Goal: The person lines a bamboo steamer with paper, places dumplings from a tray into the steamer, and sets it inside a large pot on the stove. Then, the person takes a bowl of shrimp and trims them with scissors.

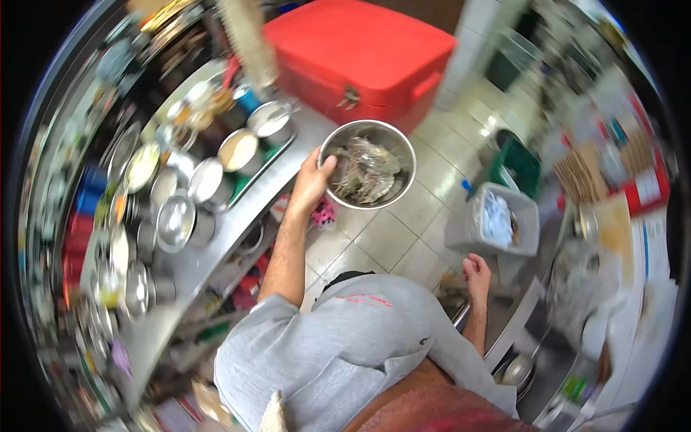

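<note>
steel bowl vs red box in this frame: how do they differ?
Shape: the bowl is round, while the red box is blocky with rounded corners.
Top: the bowl is open, showing what look like shrimp; the red box has its lid down, hiding any contents.
Support: the left hand grips the bowl at its rim; no hand touches the red box.
</note>
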Demonstrator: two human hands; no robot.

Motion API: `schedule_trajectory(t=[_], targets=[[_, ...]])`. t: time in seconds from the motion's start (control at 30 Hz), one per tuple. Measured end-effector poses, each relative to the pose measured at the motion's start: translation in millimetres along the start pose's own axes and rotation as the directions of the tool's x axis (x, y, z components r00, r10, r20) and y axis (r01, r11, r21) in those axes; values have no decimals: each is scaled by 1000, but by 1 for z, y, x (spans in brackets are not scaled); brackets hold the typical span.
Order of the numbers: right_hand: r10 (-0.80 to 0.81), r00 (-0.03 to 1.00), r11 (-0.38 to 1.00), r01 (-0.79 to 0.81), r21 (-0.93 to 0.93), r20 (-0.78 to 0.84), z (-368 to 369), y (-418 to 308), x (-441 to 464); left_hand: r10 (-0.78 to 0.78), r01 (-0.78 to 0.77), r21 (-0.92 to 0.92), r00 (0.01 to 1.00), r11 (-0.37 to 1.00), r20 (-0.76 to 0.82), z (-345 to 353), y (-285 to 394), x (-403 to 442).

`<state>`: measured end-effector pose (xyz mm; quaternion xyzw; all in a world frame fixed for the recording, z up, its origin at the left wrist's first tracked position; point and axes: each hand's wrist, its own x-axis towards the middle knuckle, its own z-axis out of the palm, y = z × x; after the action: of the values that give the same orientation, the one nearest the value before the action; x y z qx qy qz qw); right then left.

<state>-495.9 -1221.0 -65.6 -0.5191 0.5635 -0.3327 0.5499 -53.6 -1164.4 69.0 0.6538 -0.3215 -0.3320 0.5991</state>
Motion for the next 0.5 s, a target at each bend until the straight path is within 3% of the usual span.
schedule_trajectory(t=[0.2, 0.27, 0.33, 0.4, 0.5], targets=[[-69, 952, 992, 98, -84, 297, 25, -50, 118, -61, 54, -28, 924, 998, -377, -38, 8, -47], [-82, 926, 987, 126, -97, 368, 57, -73, 146, -5, 22, 33, 897, 999, -443, -65, -2, -68], [-206, 877, 972, 233, -9, 434, 103, -102, 161, -49, 46, -18, 846, 999, -531, -86, 0, -96], [-269, 789, 952, 304, 30, 553, 159, -143, 162, -51, 79, 21, 798, 997, -600, -111, 1, -124], [-436, 575, 873, 457, 171, 693, 253, -214, 151, -59, 75, -7, 716, 997, -696, -145, 3, -165]])
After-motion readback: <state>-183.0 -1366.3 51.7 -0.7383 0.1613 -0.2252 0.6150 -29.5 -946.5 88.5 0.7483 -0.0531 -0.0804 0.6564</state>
